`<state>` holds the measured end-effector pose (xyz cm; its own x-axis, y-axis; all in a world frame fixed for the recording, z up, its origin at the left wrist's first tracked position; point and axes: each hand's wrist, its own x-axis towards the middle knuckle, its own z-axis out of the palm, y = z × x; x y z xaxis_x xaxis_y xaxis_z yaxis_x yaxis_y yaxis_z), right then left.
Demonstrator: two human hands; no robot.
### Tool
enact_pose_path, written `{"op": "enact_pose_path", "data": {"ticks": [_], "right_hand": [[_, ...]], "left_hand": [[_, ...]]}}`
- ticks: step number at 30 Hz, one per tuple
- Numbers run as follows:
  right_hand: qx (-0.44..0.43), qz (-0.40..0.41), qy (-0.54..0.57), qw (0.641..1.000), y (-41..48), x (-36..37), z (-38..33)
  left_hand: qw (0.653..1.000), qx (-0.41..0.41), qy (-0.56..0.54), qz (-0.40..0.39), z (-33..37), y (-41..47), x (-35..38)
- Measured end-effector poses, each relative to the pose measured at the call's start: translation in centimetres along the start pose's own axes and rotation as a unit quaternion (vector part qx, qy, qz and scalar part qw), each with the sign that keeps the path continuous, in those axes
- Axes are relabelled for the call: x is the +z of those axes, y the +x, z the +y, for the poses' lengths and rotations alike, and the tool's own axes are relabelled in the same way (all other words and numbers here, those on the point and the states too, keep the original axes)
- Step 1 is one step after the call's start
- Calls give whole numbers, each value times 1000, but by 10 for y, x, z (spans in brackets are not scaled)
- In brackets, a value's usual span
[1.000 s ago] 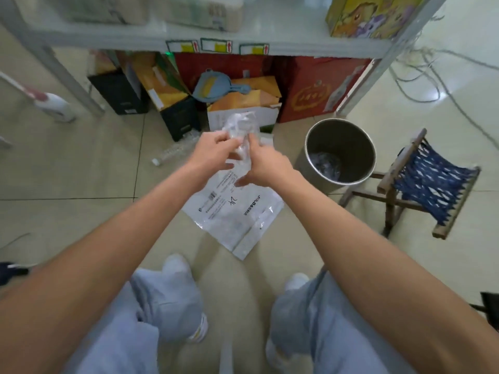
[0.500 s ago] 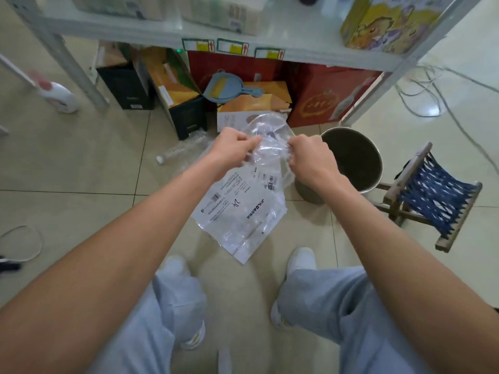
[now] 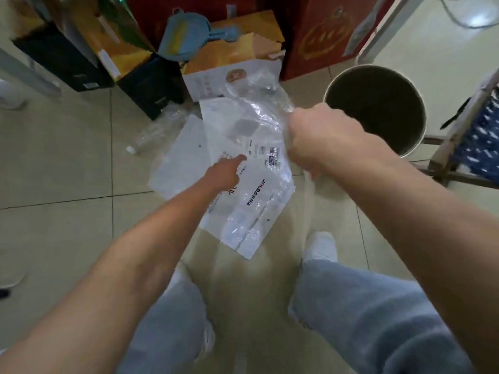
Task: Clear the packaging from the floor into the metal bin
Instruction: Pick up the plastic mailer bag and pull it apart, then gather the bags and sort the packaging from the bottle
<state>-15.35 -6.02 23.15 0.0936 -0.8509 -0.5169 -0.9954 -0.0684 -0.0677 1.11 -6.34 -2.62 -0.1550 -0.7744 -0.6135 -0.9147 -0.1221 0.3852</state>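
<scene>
My right hand (image 3: pixel 321 141) is closed in a fist on a crumpled clear plastic bag (image 3: pixel 253 117), held above the floor just left of the metal bin (image 3: pixel 415 141). The bin stands open at the upper right, its inside dark. My left hand (image 3: pixel 225 172) is lower, fingers stretched out onto a white printed bag (image 3: pixel 259 201) lying on the tiles; I see no grip on it. Another flat white bag (image 3: pixel 178 160) lies partly under the printed one.
An empty clear bottle (image 3: pixel 151 136) lies on the tiles at the left. Cardboard boxes (image 3: pixel 232 66) and a blue dustpan (image 3: pixel 183 33) sit under the shelf ahead. A wooden folding stool (image 3: pixel 475 141) stands right of the bin. My feet are just behind the bags.
My left hand has let go of the clear bag and dropped onto the printed bag on the floor. My right hand keeps the clear bag, and the view has tilted down and closer.
</scene>
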Motion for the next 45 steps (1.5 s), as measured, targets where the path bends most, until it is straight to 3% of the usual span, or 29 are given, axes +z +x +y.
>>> {"op": "enact_pose_path", "data": {"ticks": [9, 15, 22, 25, 29, 32, 35, 38, 40, 45], "right_hand": [[-9, -61, -36, 997, -6, 3, 11], [-9, -47, -66, 997, -1, 10, 21], [-6, -21, -42, 999, 10, 5, 15], [-18, -7, -5, 1000, 11, 0, 2], [-33, -8, 87, 996, 8, -3, -13], [-25, -49, 184, 981, 8, -4, -20], [22, -96, 334, 938, 3, -6, -28], [19, -121, 414, 902, 1, -6, -32], [24, -93, 441, 893, 2, -7, -29], [61, -37, 430, 900, 6, -12, -20]], "left_hand": [[975, -15, 218, -33, 25, 86, 18], [967, -69, 242, -25, 2, 100, 12], [960, -10, 274, 60, -12, 56, -57], [979, -11, 194, 65, -1, 17, -109], [988, -37, 39, 146, 29, -48, -161], [960, -44, -137, 239, 59, -95, -167], [914, -45, -274, 295, 89, -134, -155], [903, -3, -352, 247, 108, -150, -140], [893, 11, -386, 232, 110, -154, -140], [863, -1, -500, 67, 98, -160, -156]]}}
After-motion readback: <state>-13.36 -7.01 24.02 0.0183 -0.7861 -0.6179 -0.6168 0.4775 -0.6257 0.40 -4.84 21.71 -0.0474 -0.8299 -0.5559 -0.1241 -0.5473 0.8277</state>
